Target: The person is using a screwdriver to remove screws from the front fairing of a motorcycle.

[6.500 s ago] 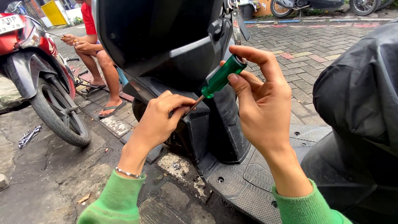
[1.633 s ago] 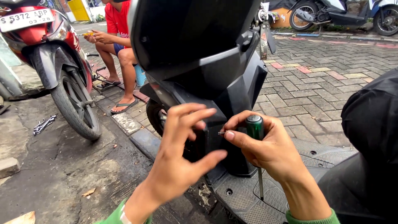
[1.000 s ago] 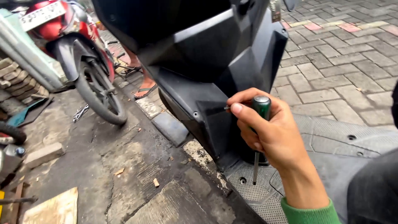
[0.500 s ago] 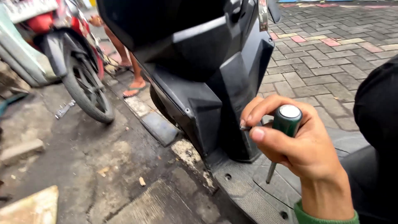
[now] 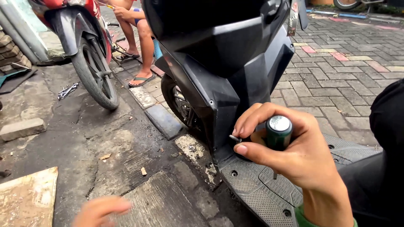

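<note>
Your right hand (image 5: 294, 155) is wrapped around a green screwdriver (image 5: 277, 132) and pinches a small screw (image 5: 234, 138) beside the black scooter (image 5: 227, 63). Your left hand (image 5: 101, 210) hangs low, blurry, holding nothing.

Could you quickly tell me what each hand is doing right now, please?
Left hand: blurred at the bottom edge, holding nothing visible.
Right hand: closed on a green-handled screwdriver, fingertips pinching a small screw.

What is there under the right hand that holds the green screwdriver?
Under the right hand lies the scooter's textured black footboard. The green screwdriver points down at it; the hand covers most of the shaft and part of the footboard.
</note>
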